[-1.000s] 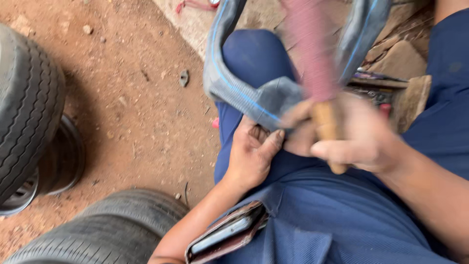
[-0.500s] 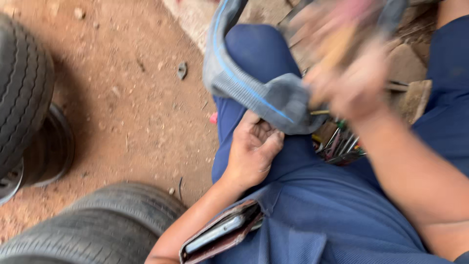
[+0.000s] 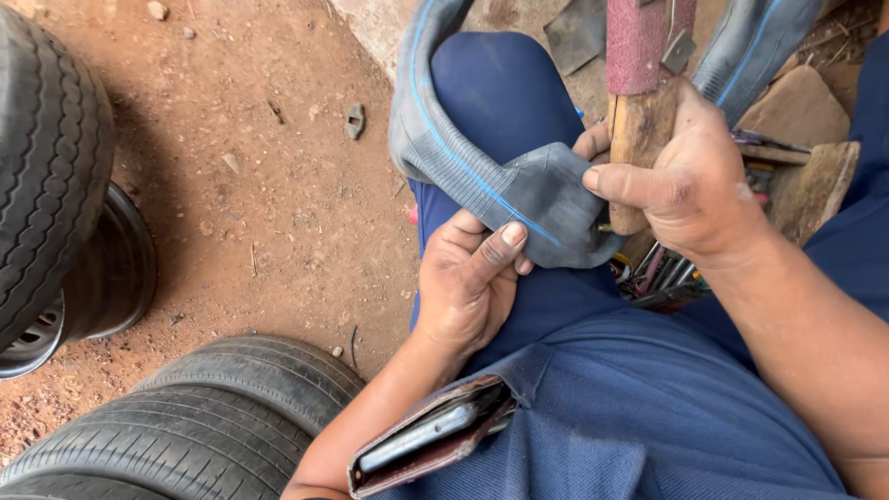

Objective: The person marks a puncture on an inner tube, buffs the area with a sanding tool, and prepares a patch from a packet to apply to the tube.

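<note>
under left thumb (image 3: 500, 243), folded inner tube (image 3: 546, 199)

A grey inner tube (image 3: 546, 190) is showing a thin blue line along it, just under the left hand's (image 3: 468, 278) grip. The stick (image 3: 639, 111) in the right hand's (image 3: 690, 176) grip is showing tan wood below dull red grit. Beside the left grip, black ribbed tyres (image 3: 213, 426) are lying on red-brown dirt (image 3: 269, 185).

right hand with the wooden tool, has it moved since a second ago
Yes. The right hand swung up and back down, ending near where it began beside the inner tube on the knee.
</note>
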